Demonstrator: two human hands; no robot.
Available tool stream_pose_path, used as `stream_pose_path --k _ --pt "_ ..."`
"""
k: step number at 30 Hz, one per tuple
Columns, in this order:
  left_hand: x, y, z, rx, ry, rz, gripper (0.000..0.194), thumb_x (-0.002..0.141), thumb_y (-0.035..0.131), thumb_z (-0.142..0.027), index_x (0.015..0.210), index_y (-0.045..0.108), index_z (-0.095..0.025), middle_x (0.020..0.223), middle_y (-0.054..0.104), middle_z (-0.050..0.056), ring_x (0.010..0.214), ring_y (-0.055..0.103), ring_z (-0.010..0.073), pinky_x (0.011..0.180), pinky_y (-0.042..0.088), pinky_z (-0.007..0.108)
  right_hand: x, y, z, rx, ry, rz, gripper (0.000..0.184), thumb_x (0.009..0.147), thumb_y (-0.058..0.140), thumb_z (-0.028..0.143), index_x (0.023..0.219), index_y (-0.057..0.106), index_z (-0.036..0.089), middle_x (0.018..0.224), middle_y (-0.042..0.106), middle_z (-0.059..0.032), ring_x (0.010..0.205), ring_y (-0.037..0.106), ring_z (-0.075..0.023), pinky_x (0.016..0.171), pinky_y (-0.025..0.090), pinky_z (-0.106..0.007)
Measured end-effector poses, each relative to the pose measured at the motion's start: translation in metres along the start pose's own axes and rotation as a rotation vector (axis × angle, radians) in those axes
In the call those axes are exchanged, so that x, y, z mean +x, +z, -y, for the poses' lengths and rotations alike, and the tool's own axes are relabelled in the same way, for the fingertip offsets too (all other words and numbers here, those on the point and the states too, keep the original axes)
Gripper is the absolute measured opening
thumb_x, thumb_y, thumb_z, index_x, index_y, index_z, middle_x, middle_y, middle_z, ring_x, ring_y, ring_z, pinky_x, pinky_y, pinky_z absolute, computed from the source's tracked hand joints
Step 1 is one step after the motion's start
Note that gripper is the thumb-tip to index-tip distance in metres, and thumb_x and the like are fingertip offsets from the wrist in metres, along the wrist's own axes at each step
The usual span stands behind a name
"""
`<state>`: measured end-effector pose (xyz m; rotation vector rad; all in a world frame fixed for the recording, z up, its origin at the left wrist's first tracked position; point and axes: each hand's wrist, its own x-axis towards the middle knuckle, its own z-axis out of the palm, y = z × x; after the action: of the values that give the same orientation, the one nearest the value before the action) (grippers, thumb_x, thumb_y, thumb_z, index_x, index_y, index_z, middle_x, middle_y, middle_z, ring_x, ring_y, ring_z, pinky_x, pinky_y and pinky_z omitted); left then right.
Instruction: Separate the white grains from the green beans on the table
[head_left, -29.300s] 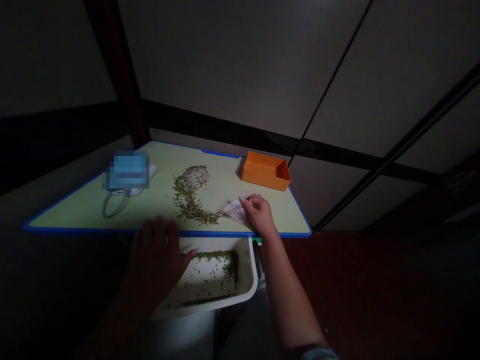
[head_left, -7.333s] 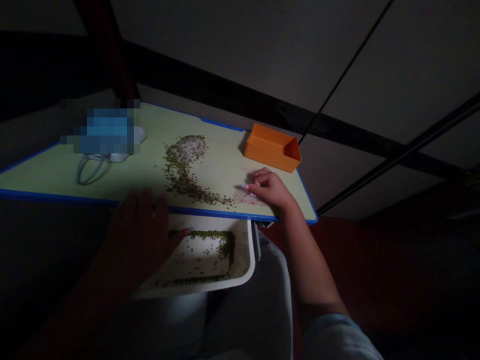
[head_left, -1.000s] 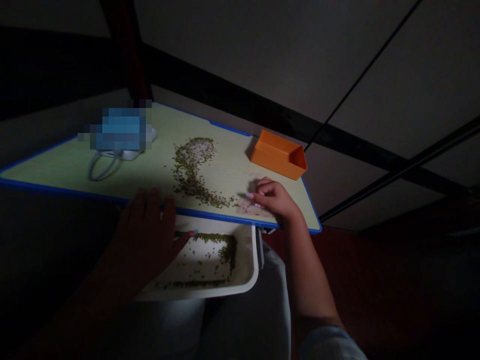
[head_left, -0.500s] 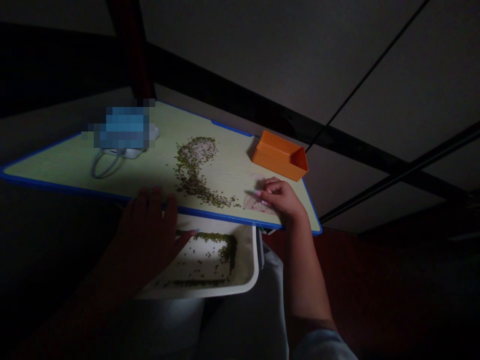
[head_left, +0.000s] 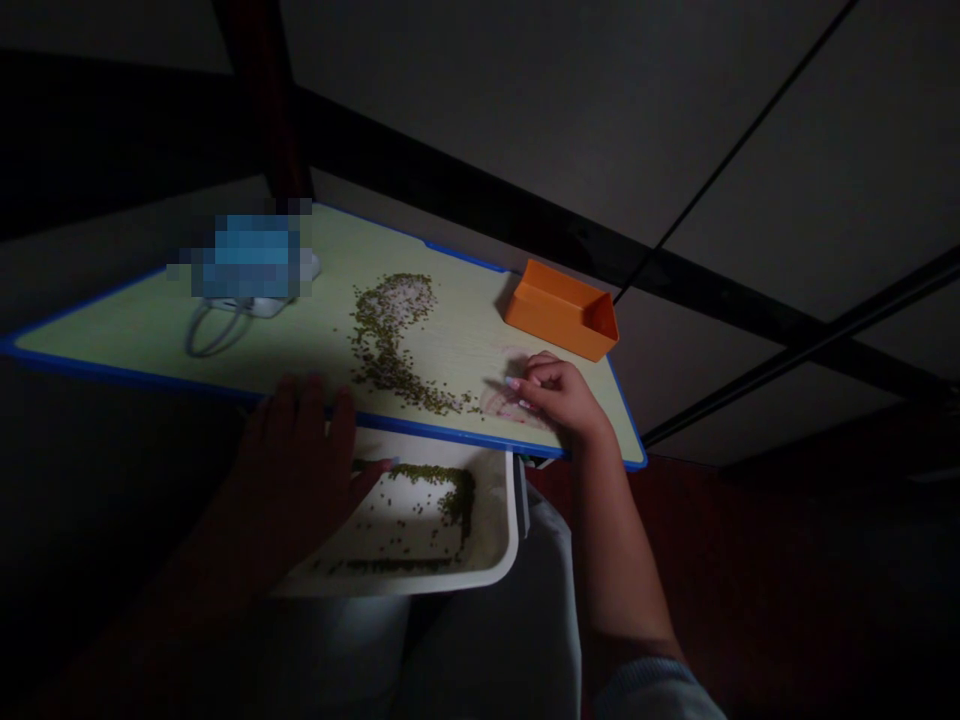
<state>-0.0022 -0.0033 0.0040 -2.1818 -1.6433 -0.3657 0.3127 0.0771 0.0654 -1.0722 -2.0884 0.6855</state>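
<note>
My left hand (head_left: 300, 480) lies in shadow at the near edge of the small table (head_left: 465, 300), fingers stretched over the blue rim and thumb reaching above the white tub (head_left: 495, 555). Small green beans (head_left: 431, 473) line the tub's sides, with some scattered on its floor. My right hand (head_left: 559, 390) is above the table's right part, its fingers curled in and thumb and forefinger close together. Whatever they hold, if anything, is too small to make out. Under them shows a faint pinkish patch (head_left: 499, 402). Left of it, green and pale grains (head_left: 394, 335) spread in a curved band.
An open orange box (head_left: 562, 310) stands at the table's back right, beyond my right hand. At the left is a white device (head_left: 266, 305) with a cord loop, its blue top pixelated. Cabinet panels (head_left: 480, 120) rise behind the table.
My right hand's fingers have shifted very slightly left over the pinkish patch. My left hand, the grains and the tub look the same.
</note>
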Motion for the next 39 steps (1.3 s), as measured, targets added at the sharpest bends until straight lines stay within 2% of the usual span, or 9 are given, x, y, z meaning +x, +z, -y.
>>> stream_pose_path --k 5,11,14,22,27,32,39 --pt "0.000 -0.002 0.001 -0.018 -0.001 0.018 0.078 0.086 0.044 -0.055 0.139 0.043 0.002 0.144 0.046 0.039 0.140 0.042 0.0514 0.109 0.041 0.063 0.000 0.002 0.002 -0.011 -0.001 0.045 0.044 0.087 0.068 0.033 0.051 0.045 0.023 0.058 0.044 0.0016 0.070 0.044 -0.0171 0.074 0.035 -0.037" --pt "0.001 -0.004 0.000 -0.051 -0.006 0.020 0.077 0.085 0.046 -0.053 0.140 0.043 0.000 0.146 0.046 0.038 0.142 0.040 0.0507 0.109 0.042 0.064 0.002 0.003 0.004 -0.032 0.017 0.080 0.048 0.085 0.069 0.040 0.050 0.041 0.023 0.057 0.041 0.0024 0.071 0.043 -0.0173 0.075 0.036 -0.036" --pt "0.001 -0.005 -0.001 -0.038 -0.014 0.042 0.077 0.085 0.047 -0.053 0.138 0.045 0.003 0.145 0.046 0.039 0.142 0.040 0.0523 0.110 0.040 0.064 0.001 0.004 0.006 -0.018 0.004 0.117 0.049 0.086 0.069 0.042 0.050 0.041 0.024 0.058 0.043 0.0018 0.072 0.045 -0.0177 0.076 0.036 -0.036" --pt "0.001 -0.005 -0.001 -0.018 -0.007 0.048 0.078 0.084 0.048 -0.053 0.138 0.044 0.004 0.144 0.045 0.040 0.140 0.041 0.0533 0.111 0.040 0.063 0.001 0.002 0.007 0.012 -0.032 0.093 0.057 0.087 0.067 0.052 0.049 0.035 0.024 0.056 0.040 0.0021 0.069 0.043 -0.0177 0.074 0.035 -0.036" --pt "0.001 -0.007 -0.001 -0.021 0.002 0.041 0.079 0.085 0.048 -0.053 0.139 0.043 0.004 0.144 0.045 0.041 0.139 0.042 0.0541 0.109 0.041 0.064 0.004 0.008 0.012 -0.037 -0.029 0.092 0.057 0.088 0.064 0.057 0.049 0.039 0.024 0.055 0.042 0.0018 0.069 0.044 -0.0183 0.075 0.036 -0.036" --pt "0.002 -0.008 -0.001 -0.005 0.003 0.046 0.078 0.085 0.047 -0.054 0.137 0.045 0.004 0.142 0.047 0.041 0.138 0.044 0.0539 0.109 0.042 0.063 0.006 0.015 0.013 -0.091 -0.070 0.060 0.053 0.090 0.064 0.049 0.050 0.040 0.024 0.054 0.044 0.0014 0.067 0.043 -0.0183 0.076 0.036 -0.037" --pt "0.000 -0.005 0.000 0.016 0.004 0.032 0.077 0.085 0.047 -0.055 0.138 0.044 0.001 0.144 0.045 0.039 0.139 0.043 0.0524 0.110 0.042 0.062 -0.001 0.005 0.006 -0.119 0.006 -0.009 0.046 0.088 0.066 0.040 0.051 0.045 0.023 0.058 0.045 0.0003 0.071 0.045 -0.0187 0.073 0.035 -0.037"
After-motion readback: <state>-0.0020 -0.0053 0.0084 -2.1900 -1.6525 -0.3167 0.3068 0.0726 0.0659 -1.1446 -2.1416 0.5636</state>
